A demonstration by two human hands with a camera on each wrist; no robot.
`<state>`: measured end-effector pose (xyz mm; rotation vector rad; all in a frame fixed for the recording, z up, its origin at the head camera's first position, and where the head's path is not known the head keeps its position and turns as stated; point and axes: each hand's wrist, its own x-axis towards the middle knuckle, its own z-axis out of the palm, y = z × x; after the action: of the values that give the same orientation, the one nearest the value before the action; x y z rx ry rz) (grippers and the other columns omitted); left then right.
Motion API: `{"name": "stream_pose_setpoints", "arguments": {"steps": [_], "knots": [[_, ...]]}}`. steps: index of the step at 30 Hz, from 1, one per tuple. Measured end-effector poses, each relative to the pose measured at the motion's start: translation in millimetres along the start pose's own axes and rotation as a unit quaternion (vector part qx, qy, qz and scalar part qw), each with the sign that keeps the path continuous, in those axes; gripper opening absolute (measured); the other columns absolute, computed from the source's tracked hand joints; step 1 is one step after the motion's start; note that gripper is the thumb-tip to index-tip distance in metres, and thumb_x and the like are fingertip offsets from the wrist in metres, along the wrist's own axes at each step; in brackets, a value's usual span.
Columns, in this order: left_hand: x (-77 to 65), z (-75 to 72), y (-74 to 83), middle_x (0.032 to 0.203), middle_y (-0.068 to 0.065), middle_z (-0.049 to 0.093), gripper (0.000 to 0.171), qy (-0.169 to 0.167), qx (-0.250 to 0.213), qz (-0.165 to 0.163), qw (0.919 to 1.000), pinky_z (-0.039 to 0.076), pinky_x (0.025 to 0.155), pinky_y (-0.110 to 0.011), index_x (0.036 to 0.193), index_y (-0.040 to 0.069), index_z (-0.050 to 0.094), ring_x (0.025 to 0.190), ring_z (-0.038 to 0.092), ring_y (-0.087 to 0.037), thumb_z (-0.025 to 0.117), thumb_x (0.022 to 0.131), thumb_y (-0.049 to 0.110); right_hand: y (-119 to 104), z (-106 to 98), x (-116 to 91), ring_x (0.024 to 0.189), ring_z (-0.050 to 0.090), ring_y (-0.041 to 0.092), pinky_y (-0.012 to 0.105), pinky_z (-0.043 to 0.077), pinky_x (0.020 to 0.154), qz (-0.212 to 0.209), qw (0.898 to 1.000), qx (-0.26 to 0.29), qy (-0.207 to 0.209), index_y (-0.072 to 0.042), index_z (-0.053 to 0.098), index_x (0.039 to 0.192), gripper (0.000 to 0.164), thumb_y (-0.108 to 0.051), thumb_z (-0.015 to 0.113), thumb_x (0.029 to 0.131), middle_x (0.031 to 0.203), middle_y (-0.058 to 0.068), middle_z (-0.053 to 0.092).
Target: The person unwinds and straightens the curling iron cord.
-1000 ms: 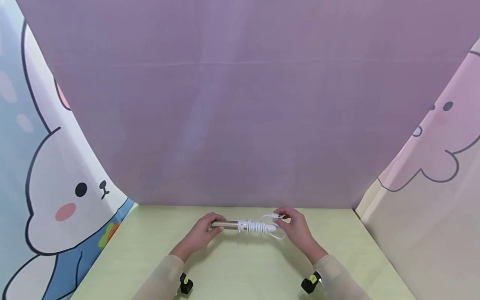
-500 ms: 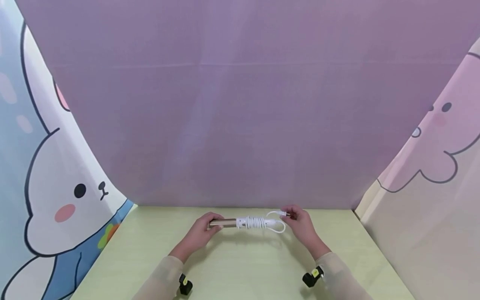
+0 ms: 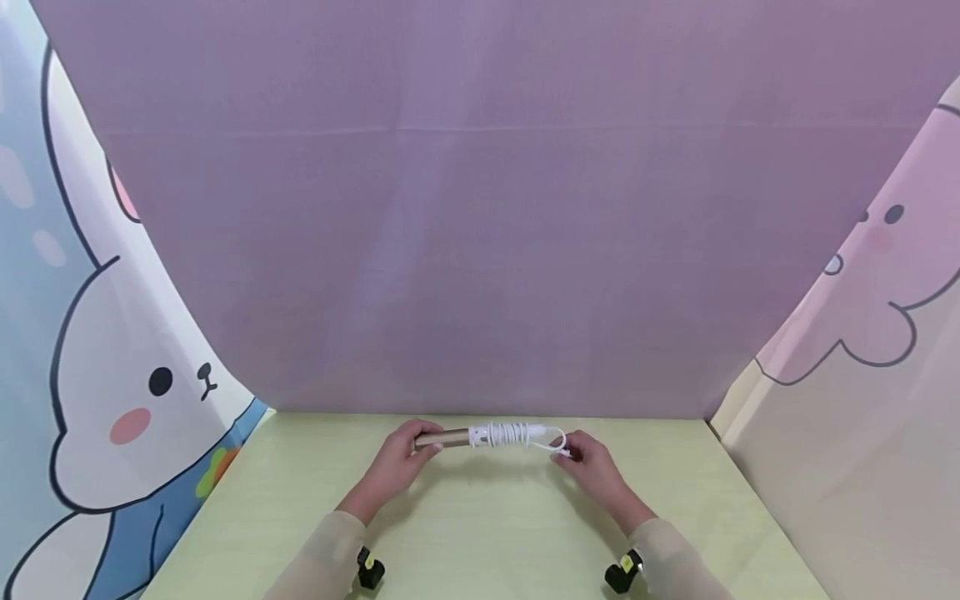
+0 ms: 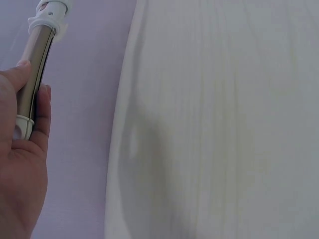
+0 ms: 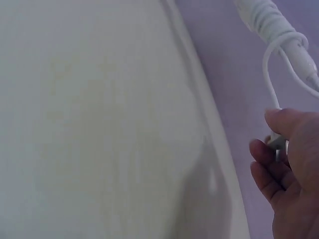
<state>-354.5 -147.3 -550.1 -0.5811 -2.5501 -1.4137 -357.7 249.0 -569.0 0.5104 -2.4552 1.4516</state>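
Note:
A curling iron (image 3: 452,437) with a gold barrel and white handle is held up over the table, level with its far edge. My left hand (image 3: 395,457) grips the barrel's end, thumb on the near side; the left wrist view shows the fingers curled behind the barrel (image 4: 37,59). White cord (image 3: 508,434) is wound in several turns round the handle. From the handle's end, the cord makes a loose loop (image 5: 268,69) down to a plug (image 5: 277,143). Between thumb and fingers, my right hand (image 3: 596,471) pinches this plug, its prongs partly hidden by the fingers.
The pale yellow table (image 3: 480,533) spreads beneath both hands. A purple cloth (image 3: 480,250) rises behind its far edge, with printed cartoon curtains (image 3: 135,350) at the left and right. Small black wrist cameras (image 3: 371,570) hang under the sleeves.
My right hand moves first to the right, then back toward me, bringing the plug below the handle's end. The iron's handle end tips slightly upward in the head view. My left hand keeps its grip.

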Motion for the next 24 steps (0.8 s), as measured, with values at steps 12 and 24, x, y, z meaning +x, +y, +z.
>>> {"name": "stream_pose_setpoints", "arguments": {"steps": [12, 24], "knots": [[0.2, -2.0, -3.7, 0.122, 0.0, 0.07, 0.026, 0.035, 0.033, 0.015, 0.9987, 0.056, 0.091, -0.041, 0.131, 0.013, 0.073, 0.103, 0.065, -0.014, 0.077, 0.106, 0.02, -21, 5, -15, 0.081, 0.06, 0.004, 0.024, 0.054, 0.071, -0.025, 0.995, -0.029, -0.092, 0.002, 0.078, 0.11, 0.011, -0.002, 0.08, 0.101, 0.092, -0.005, 0.07], [-1.6, 1.1, -4.9, 0.117, 0.001, 0.069, 0.024, 0.025, 0.038, 0.014, 0.9989, 0.056, 0.088, -0.04, 0.129, 0.012, 0.073, 0.1, 0.064, -0.014, 0.077, 0.106, 0.018, -49, -11, -11, 0.083, 0.064, 0.01, 0.027, 0.054, 0.069, -0.053, 0.997, 0.021, -0.048, -0.014, 0.08, 0.109, 0.009, -0.009, 0.081, 0.102, 0.093, -0.003, 0.073]]}}
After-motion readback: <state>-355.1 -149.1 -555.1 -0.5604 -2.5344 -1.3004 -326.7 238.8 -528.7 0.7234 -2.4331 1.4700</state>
